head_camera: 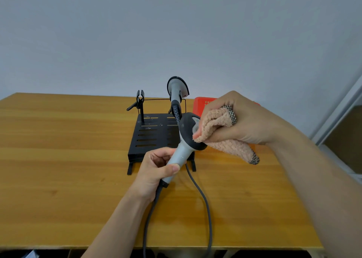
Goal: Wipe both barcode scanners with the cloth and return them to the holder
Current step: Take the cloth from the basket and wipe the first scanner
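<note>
My left hand (154,171) grips the grey handle of a barcode scanner (183,150), held tilted above the table with its dark head up and to the right. My right hand (242,120) holds a bunched pink cloth (219,132) pressed against that head. A grey cable (203,199) loops down from the handle toward me. The second scanner (177,90) stands upright in the right clip of the black holder (152,138). The holder's left clip (140,99) holds nothing.
The holder stands on a wooden table (68,159) against a pale wall. A red box (203,104) lies behind my right hand. A white frame (340,110) stands at the right edge. The table's front edge is close to me.
</note>
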